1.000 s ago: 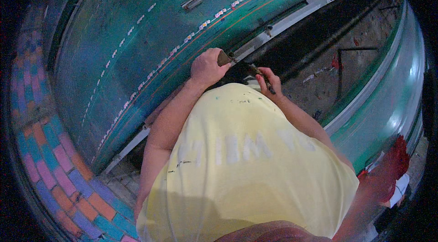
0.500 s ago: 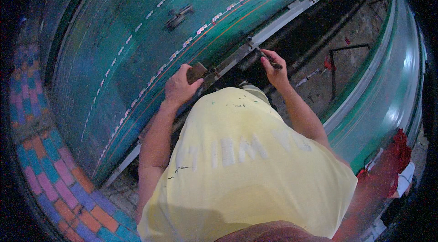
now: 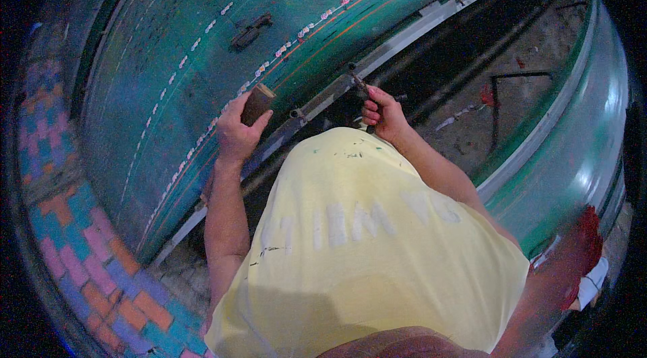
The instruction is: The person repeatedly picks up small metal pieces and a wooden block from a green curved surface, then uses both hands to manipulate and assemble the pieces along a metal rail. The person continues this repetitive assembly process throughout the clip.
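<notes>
A brown wooden block is gripped between the thumb and fingers of my left hand. I hold it over the edge of the long green table, just left of a small round metal fitting on the table's rail. My right hand is closed around a slim dark tool whose exact kind I cannot make out. Its tip meets the pale metal rail by another small fitting. My fingers hide part of the tool.
A dark, oblong object lies on the green surface beside rows of white marks. To the right runs a second green table. Between the tables is a dark gap with a bent black bar. Coloured paving lies at left.
My left hand has drawn the block leftward, away from the round fitting. My right hand has shifted left along the rail, its fingers now wrapped further around the tool.
</notes>
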A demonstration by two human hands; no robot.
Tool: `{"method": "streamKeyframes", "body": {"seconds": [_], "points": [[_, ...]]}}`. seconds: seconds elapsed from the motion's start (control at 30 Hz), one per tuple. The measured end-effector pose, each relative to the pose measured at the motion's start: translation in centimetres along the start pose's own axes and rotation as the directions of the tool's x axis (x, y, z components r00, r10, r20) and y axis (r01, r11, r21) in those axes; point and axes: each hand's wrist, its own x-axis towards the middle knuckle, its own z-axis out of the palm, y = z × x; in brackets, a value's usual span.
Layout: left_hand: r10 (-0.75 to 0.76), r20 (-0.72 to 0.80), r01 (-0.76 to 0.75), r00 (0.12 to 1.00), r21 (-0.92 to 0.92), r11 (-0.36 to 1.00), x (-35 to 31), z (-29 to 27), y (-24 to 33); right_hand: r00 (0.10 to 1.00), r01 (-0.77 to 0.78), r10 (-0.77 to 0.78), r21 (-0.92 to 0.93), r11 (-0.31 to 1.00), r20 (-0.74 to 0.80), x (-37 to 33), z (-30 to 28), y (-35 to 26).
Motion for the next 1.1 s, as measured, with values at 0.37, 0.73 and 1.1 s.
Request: {"method": "streamKeyframes", "body": {"seconds": [0.37, 0.73, 1.1], "points": [[-0.033, -0.196, 0.03, 0.98, -0.018, 0.999, 2.3, -4.8, -0.4, 0.615, 0.645, -0.451, -0.742, -0.184, 0.647, 0.9, -1.3, -0.2], [-0.16, -0.668, -0.407, 0.727, -0.606, 0.683, 7.0, -14.6, 2.3, 0.344, 0.45, -0.572, -0.665, -0.596, 0.745, -0.9, 5.3, -2.8], [-0.345, -0.656, -0.371, 0.671, -0.7, 0.61, 6.9, -5.2, -6.3, 0.56, 0.253, -0.55, -0.761, -0.598, 0.619, 2.0, 8.5, -2.7]]}}
